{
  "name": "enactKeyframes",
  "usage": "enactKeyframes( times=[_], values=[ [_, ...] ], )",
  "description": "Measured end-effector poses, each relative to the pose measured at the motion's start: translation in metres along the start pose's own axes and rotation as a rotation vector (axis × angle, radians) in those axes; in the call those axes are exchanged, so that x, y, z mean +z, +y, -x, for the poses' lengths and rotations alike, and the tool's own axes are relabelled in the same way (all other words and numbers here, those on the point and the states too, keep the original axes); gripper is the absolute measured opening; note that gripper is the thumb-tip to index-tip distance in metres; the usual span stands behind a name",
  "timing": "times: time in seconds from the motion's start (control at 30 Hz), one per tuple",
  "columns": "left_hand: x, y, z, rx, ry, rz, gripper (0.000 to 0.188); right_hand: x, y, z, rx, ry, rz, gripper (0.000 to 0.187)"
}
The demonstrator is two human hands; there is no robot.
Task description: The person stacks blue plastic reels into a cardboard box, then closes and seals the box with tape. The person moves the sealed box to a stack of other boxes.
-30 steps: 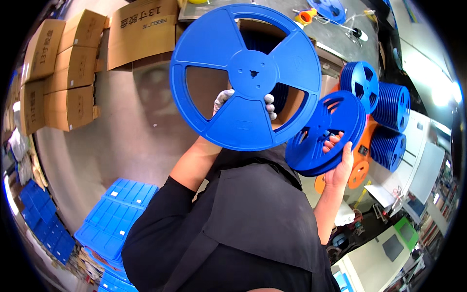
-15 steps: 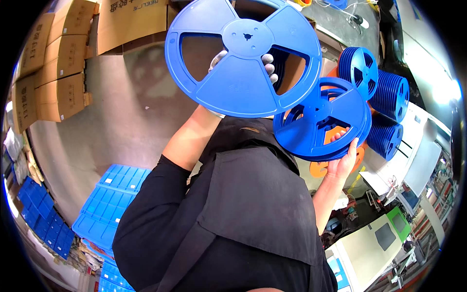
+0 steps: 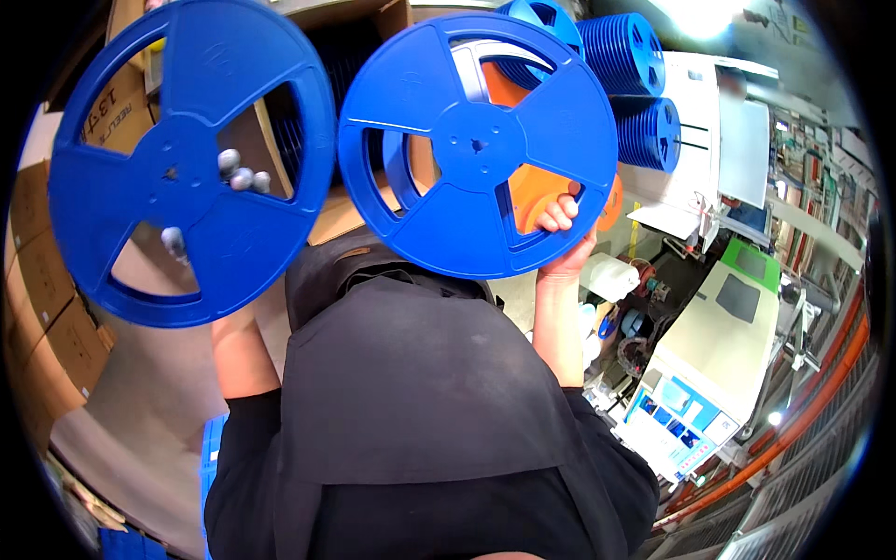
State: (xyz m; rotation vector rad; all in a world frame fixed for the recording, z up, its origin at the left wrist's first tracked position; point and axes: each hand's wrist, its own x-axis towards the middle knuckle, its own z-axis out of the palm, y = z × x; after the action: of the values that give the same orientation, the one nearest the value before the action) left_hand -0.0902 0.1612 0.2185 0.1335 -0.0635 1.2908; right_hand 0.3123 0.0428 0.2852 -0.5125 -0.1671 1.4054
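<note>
Two large round blue plastic reels with three-spoke cutouts now raised side by side at head height.

Left-hand blue reel [image 3: 191, 163]: gripped by left hand [image 3: 219, 201] from behind, grey-gloved fingertips [image 3: 241, 175] poking through a cutout near the hub, one more at a lower cutout. Fingers spread, hooked around a spoke. Half a second back, this reel sat centred above the chest; now swung out well to the left of the other reel, in front of the brown cardboard boxes [image 3: 37, 271].

Right-hand blue reel [image 3: 478, 145]: held at its lower right rim by right hand [image 3: 563, 238], bare fingers curled together over the edge, thumb side hidden behind the flange. Earlier held low and tilted, just under the first reel; now lifted level with it, face-on, rims close but apart.

Behind the right-hand reel: orange reel [image 3: 546, 191] showing through the cutouts, stacks of blue reels [image 3: 623, 56] up and to its right, white bench clutter and a green-topped machine [image 3: 737, 308] further right and below.

Net change: reels separated and squared to the view, both faces now fully readable. Looks like a side-by-side comparison or check, judging from the pose only.
</note>
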Motion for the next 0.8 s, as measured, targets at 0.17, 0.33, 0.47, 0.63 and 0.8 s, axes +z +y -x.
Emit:
enactKeyframes(
  times=[0.17, 0.33, 0.47, 0.63, 0.8],
  values=[
    [-0.017, 0.028, 0.006, 0.034, -0.051, -0.143, 0.085, 0.007, 0.011, -0.003, 0.011, 0.035, -0.113, 0.040],
    [-0.015, 0.029, 0.016, 0.026, 0.055, -0.192, 0.088, 0.013, 0.016, -0.007, 0.016, 0.058, -0.167, 0.041],
    [-0.019, 0.029, 0.025, 0.009, 0.053, -0.200, 0.088, 0.021, 0.019, -0.010, 0.030, 0.018, -0.150, 0.041],
    [-0.028, 0.030, 0.027, -0.024, 0.030, -0.195, 0.088, 0.018, 0.018, -0.012, 0.042, -0.023, -0.117, 0.042],
    [-0.024, 0.029, 0.028, -0.024, 0.069, -0.218, 0.086, 0.016, 0.019, -0.013, 0.047, -0.056, -0.089, 0.041]
  ],
)
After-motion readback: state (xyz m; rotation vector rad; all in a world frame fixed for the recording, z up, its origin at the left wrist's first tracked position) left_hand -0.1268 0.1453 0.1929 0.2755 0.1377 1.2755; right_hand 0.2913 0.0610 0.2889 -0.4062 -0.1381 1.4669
